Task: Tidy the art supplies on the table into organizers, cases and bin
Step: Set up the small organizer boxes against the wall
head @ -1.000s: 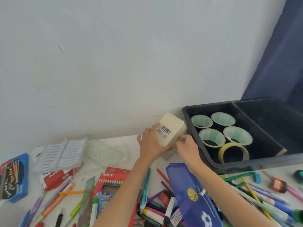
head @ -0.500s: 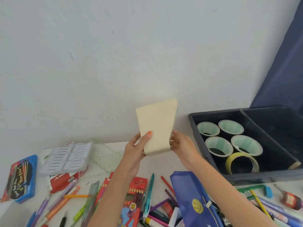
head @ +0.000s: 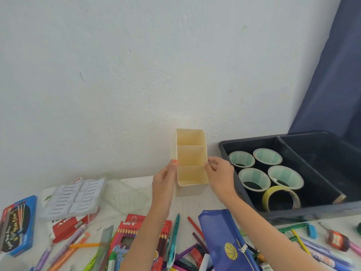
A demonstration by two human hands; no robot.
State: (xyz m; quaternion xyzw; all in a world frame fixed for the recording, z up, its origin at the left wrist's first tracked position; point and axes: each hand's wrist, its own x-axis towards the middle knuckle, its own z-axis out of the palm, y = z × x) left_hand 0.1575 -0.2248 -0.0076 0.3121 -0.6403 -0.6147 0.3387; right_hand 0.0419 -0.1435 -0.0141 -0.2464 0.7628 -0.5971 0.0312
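**Q:** Where is the organizer, and what has hold of it?

**Me:** Noted left to right. My left hand, just left of centre frame, has its thumb pressed on the organizer's left wall and its fingers wrapped behind. The organizer sits at centre frame between my two hands. It is cream with three compartments, its open top is turned toward me, and it holds nothing. My right hand pinches the right rim between thumb and fingertips. Both hands are closed on it.

**Q:** Which way does its long axis run?

**Me:** It runs away from me toward the wall, so top to bottom in the frame. My hands grip the two long sides at about the middle compartment, and neither is clearly nearer. The near end is low over the table, but I cannot tell whether the base touches it.

**Q:** What lies to its right?

**Me:** The dark bin lies close beside my right hand, with tape rolls in its left section.

**Q:** What does the next move turn on?

**Me:** My judgement is that it should be set down upright with the opening up, in the gap left of the bin. The loose pens lie in the lower frame, nearer me than the organizer, so they would go forward into it.
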